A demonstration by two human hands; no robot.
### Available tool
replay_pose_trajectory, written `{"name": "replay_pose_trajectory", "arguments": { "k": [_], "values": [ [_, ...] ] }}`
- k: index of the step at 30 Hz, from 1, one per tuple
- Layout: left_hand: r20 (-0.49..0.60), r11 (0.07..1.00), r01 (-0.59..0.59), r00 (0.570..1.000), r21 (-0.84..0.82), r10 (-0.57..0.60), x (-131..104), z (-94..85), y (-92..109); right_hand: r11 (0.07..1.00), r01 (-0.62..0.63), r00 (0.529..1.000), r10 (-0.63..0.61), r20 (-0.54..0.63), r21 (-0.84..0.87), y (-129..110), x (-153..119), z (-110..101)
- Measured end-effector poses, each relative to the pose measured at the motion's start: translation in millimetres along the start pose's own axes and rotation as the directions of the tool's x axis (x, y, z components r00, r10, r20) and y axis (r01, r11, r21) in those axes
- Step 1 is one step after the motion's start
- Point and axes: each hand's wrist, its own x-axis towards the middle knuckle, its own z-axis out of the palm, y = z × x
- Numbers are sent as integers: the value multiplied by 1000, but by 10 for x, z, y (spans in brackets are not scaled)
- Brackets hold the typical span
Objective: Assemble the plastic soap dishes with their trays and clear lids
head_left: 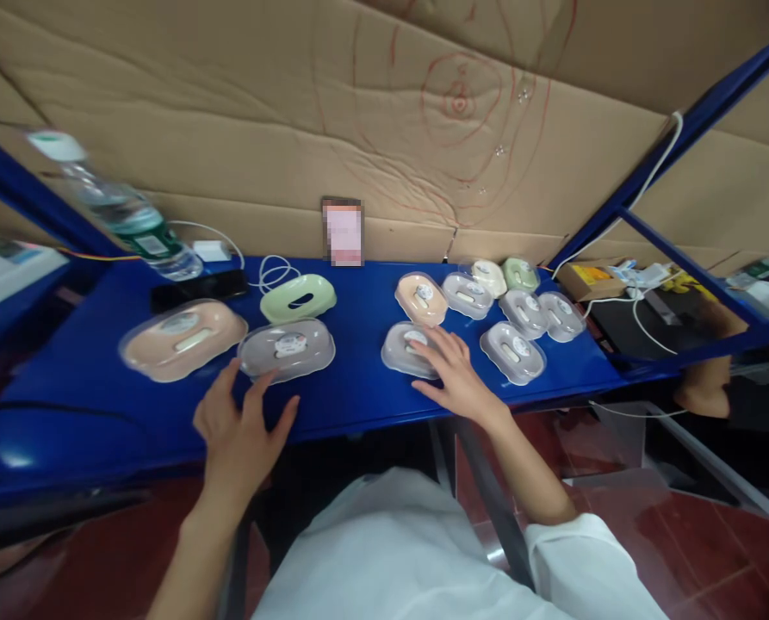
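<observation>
Several oval plastic dishes, each with a slot in the middle, lie on the blue table; most carry a clear cover and a round label. My left hand (242,422) is open, fingers spread, its fingertips at the front edge of a grey dish (310,349). Left of that is a large peach dish (213,331), and behind it a green dish (274,304) with no label showing. My right hand (455,375) is open too, fingertips over another grey dish (397,349); whether they press on it I cannot tell. A smaller peach dish (410,288) lies just behind.
Right of my right hand lie more dishes, among them a grey one (526,366) and a green one (521,274). A water bottle (129,215) and a dark flat object (220,288) are at back left. Cardboard (229,129) walls the back. Another person's arm (707,387) shows at right.
</observation>
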Motion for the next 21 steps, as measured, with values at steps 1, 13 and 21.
{"name": "replay_pose_trajectory", "arguments": {
  "k": [1, 13, 21],
  "values": [
    [-12, 1000, 22, 1000, 0, -22, 40, 8, -57, 1000, -10, 998, 10, -56, 2, 25, -13, 29],
    [167, 991, -129, 977, -46, 135, 681, 137, 34, 975, -106, 990, 85, -112, -197, -135, 557, 271],
    [209, 999, -26, 978, 22, 21, 1741, 335, -272, 987, 0, 1000, -4, -20, -164, -217, 1267, 164]
  ]
}}
